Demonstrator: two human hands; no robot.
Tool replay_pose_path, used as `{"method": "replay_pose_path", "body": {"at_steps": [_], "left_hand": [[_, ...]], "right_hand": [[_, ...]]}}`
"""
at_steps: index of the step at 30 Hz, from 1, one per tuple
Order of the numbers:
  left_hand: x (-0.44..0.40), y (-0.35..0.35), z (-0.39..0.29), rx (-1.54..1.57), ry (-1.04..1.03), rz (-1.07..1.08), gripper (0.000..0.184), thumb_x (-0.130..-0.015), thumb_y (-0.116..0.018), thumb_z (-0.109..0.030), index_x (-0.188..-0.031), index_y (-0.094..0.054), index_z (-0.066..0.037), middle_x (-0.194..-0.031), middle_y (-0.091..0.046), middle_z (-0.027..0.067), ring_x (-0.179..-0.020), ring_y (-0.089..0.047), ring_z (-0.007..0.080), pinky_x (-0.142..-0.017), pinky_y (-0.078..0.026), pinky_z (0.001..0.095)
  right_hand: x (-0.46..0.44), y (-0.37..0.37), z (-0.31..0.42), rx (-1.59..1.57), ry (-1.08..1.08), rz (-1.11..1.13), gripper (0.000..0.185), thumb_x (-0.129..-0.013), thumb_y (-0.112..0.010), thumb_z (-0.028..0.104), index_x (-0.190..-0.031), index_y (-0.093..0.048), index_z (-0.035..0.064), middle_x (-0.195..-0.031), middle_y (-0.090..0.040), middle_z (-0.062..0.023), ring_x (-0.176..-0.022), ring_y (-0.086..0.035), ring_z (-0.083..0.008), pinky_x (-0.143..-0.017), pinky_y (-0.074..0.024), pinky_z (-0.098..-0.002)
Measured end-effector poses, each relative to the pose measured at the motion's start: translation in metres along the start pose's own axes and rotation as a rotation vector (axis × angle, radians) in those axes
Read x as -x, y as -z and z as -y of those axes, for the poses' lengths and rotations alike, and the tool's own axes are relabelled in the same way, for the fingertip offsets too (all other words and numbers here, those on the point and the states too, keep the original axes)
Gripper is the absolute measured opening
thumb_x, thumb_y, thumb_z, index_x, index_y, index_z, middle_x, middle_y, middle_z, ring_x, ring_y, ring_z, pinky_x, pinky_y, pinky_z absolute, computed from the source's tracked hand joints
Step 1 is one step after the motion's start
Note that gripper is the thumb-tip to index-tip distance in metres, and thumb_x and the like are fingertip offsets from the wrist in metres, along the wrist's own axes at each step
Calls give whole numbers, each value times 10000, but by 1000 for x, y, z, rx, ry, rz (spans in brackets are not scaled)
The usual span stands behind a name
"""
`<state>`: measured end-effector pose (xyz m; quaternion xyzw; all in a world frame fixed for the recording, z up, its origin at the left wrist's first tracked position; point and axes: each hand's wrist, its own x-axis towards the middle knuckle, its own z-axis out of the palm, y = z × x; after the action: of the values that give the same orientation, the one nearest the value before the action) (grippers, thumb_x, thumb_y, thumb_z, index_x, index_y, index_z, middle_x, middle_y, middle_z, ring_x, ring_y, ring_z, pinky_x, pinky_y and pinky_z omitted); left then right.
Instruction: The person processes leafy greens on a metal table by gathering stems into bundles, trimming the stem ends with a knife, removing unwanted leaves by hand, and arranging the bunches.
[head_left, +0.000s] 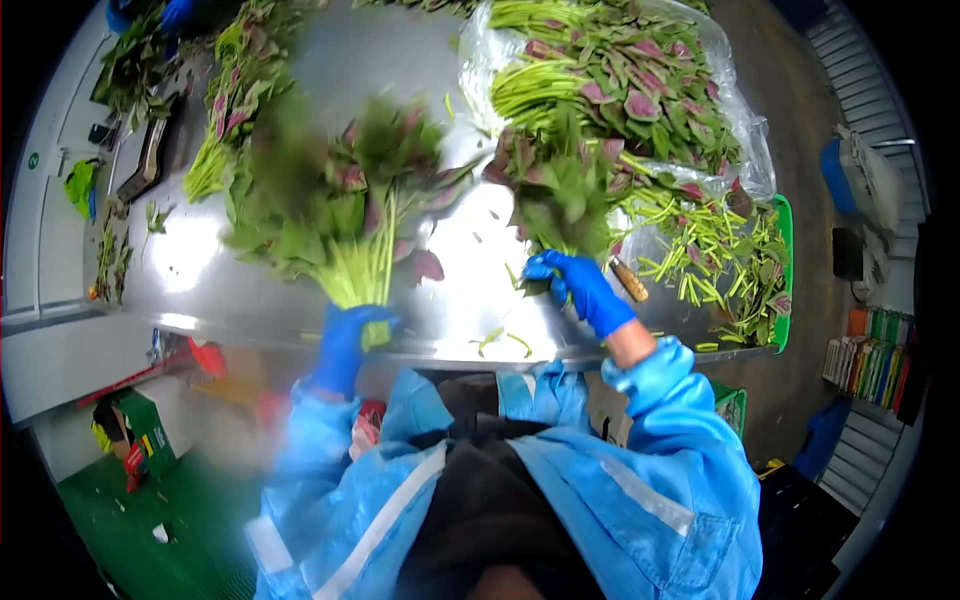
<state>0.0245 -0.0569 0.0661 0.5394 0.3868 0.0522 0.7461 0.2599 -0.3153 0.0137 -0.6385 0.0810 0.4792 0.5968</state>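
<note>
My left hand (348,345), in a blue glove, is closed around the pale green stems of a bunch of red-and-green amaranth (350,240). Its leaves fan out over the metal table, the upper ones blurred. My right hand (578,285), also gloved in blue, has its fingers pinched together on some amaranth leaves (535,287). More amaranth leaves (560,195) stand just beyond those fingers; whether they are held too is hard to see. To the right of that hand lies a wooden handle (630,281), its other end hidden among cut stems (690,245).
Stacked amaranth (610,80) lies on clear plastic (755,165) at the back right. A green crate (783,290) edges the trimmings. More bunches (215,150) line the left of the metal table (400,60). Another person's gloved hand (178,12) shows at the top left.
</note>
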Motion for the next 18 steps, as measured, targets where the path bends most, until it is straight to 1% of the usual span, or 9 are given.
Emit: {"method": "replay_pose_path", "body": {"at_steps": [1, 2, 4, 6, 7, 9, 14, 16, 18], "left_hand": [[-2, 2, -12, 76, 117, -39, 451, -701, -598, -15, -1149, -550, 12, -1005, -618, 123, -859, -616, 219, -755, -519, 329], [13, -3, -23, 164, 57, -61, 464, -704, -599, -32, -1162, -541, 11, -1030, -609, 120, -872, -610, 203, -749, -512, 315], [5, -9, -32, 215, -43, -104, 489, -711, -593, -54, -1190, -520, 13, -1060, -596, 116, -881, -602, 186, -735, -504, 298], [-10, -8, -14, 158, -45, -191, 514, -717, -579, -64, -1218, -497, 16, -1068, -588, 111, -872, -599, 185, -718, -502, 291], [-18, 2, -9, 230, -39, -103, 547, -712, -565, -60, -1247, -472, 13, -1048, -592, 109, -840, -597, 191, -715, -503, 295], [-31, 20, -11, 408, -23, 79, 543, -718, -556, -67, -1249, -473, 12, -1045, -593, 109, -806, -590, 197, -690, -507, 296], [14, -52, -61, 361, -137, -80, 656, -669, -546, -40, -1308, -403, -14, -1153, -557, 126, -806, -594, 207, -669, -529, 308], [14, -58, -49, 352, -63, -9, 630, -663, -556, -24, -1278, -426, 11, -1108, -572, 148, -774, -600, 223, -671, -530, 317], [13, -69, -28, 358, 27, 44, 609, -661, -568, -9, -1256, -441, 27, -1062, -581, 151, -756, -601, 227, -665, -527, 321]], "right_hand": [[17, -13, 19, 24, 41, -42, 318, -932, -459, 251, -1055, -617, 4, -694, -632, -24, -392, -321, -47, -363, -239, -188], [44, -18, 44, -16, 156, 75, 326, -931, -462, 248, -1053, -610, -15, -808, -682, -59, -389, -341, -41, -358, -254, -188], [59, -22, 69, -130, 253, 88, 347, -932, -463, 252, -1063, -596, -40, -782, -670, -39, -386, -348, -27, -357, -255, -182], [18, -10, 32, -225, 115, 46, 335, -931, -467, 248, -1052, -596, -36, -763, -655, -26, -394, -352, -25, -360, -256, -178], [-14, 1, 7, -269, -49, 41, 323, -930, -470, 245, -1044, -599, -28, -759, -645, -18, -400, -352, -26, -362, -254, -177], [9, -19, 25, -278, 15, 130, 306, -933, -467, 228, -1085, -588, -8, -786, -602, 2, -410, -324, -27, -372, -246, -178], [54, -64, 66, -395, 244, 243, 346, -927, -502, 250, -1156, -567, -1, -816, -614, -16, -447, -405, -47, -404, -320, -202], [61, -89, 74, -343, 194, 196, 355, -913, -525, 269, -1163, -574, 21, -835, -628, -28, -466, -431, -69, -435, -363, -221], [42, -101, 45, -272, 246, 213, 344, -901, -549, 275, -1142, -589, 33, -786, -618, -22, -469, -408, -64, -445, -343, -212]]}}
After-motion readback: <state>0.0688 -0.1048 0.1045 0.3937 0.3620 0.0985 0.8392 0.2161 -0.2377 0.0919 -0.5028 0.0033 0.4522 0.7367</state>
